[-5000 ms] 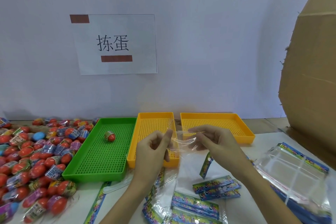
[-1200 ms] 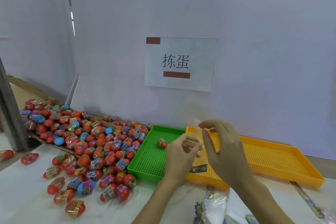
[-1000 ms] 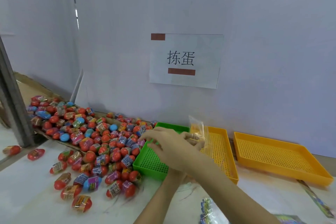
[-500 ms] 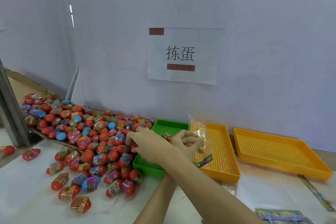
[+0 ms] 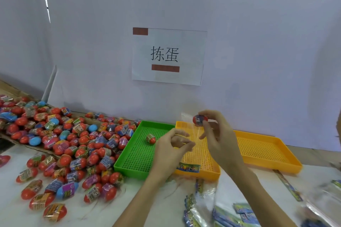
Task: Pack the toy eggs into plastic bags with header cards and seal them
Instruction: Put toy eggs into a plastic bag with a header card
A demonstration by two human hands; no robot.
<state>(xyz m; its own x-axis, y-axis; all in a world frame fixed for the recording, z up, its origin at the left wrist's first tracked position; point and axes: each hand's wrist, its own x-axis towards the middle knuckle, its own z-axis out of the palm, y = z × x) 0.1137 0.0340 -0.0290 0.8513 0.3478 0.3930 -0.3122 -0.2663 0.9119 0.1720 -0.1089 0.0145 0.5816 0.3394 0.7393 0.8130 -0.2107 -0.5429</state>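
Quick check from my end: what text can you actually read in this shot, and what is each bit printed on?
"拣蛋": black characters on the white paper sign stuck to the wall, between two brown bars that carry no text.
Egg wrappers in the toy egg pile: printed, too small and blurred to read.
Wrapper on the egg held in the right hand: unreadable.
Header cards: colourful print, blurred, unreadable.

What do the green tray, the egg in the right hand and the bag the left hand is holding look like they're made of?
The green perforated tray looks like moulded plastic: uniform bright colour, a regular hole grid and a raised rim. The red toy egg pinched by the right hand seems glossy hard plastic banded with a printed wrapper. The clear bag held by the left hand appears to be thin, shiny, see-through plastic film.
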